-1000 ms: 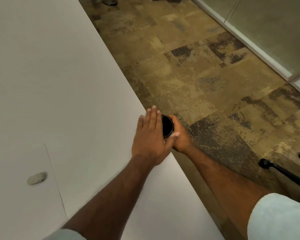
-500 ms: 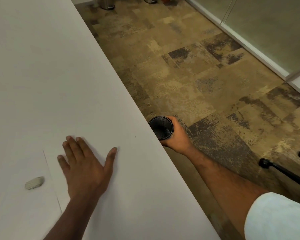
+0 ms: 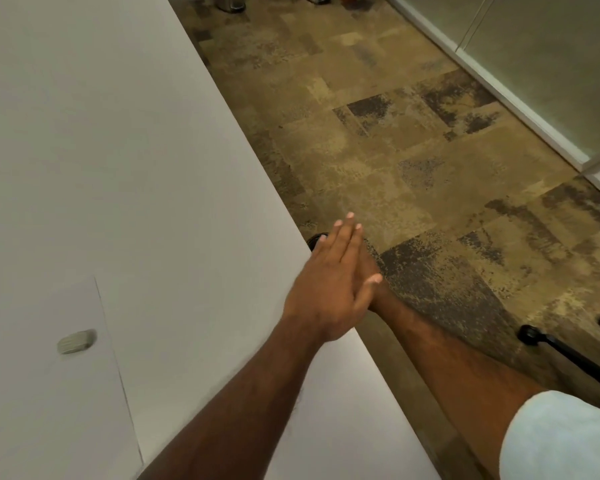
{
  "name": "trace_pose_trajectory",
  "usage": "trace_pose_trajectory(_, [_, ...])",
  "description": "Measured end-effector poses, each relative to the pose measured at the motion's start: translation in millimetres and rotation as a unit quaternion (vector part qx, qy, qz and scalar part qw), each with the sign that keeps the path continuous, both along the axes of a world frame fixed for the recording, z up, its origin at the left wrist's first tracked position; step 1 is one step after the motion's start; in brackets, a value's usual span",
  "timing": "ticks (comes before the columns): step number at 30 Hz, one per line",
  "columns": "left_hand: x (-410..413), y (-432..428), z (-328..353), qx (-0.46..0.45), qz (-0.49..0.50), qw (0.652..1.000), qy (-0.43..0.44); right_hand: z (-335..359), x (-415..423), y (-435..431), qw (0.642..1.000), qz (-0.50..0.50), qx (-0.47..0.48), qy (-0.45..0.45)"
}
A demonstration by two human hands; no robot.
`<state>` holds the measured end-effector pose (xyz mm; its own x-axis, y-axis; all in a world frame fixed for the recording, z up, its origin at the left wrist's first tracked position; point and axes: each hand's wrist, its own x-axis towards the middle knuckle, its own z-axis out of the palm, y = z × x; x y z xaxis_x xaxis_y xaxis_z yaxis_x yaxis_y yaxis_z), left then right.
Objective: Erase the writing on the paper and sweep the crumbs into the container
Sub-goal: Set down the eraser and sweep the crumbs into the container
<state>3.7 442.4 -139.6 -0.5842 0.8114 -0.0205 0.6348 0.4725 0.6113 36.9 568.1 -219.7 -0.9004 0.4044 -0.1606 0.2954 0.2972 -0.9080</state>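
Left hand (image 3: 329,282): held flat at the edge of the table (image 3: 118,150), fingers (image 3: 347,233) straight and together, thumb out to the side. Nothing is gripped, and the fingertips reach past the edge, above the container (image 3: 313,240).
Right hand (image 3: 371,265): largely hidden beneath the left hand, below table level; whether its fingers are curled round the container cannot be told.
Container: only a sliver of dark rim is seen, just off the table's edge beside the left fingers.
Paper (image 3: 42,393): laid flat at the near left of the table; no writing can be made out on the part in view.
Eraser (image 3: 76,341): laid on the paper, well apart from both hands.
Crumbs: too small to be made out.
Progress: erasing is judged done and sweeping well on — what may be left is a last pass for stray crumbs and the container being set down.
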Motion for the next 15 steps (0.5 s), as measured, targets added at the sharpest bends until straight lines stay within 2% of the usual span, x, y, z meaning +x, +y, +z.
trace_pose_trajectory(3, [1,-47,-1,0.057,0.116,0.991,0.039,-5,-1,6,1.0,0.013,0.023,-0.006])
trace_pose_trajectory(5, [2,-92,-11,0.01,0.238,0.969,0.065,-7,-1,10,0.999,0.01,0.031,-0.013])
trace_pose_trajectory(7, [0,-135,-20,-0.088,0.333,0.937,0.058,-9,1,11,0.999,0.004,0.039,-0.013])
trace_pose_trajectory(10, [-1,-161,-26,-0.183,0.339,0.921,0.063,-9,3,10,0.999,0.004,0.034,-0.007])
trace_pose_trajectory(15, [7,-103,-27,-0.198,0.28,0.937,0.065,-7,10,6,1.0,0.004,0.02,0.004])
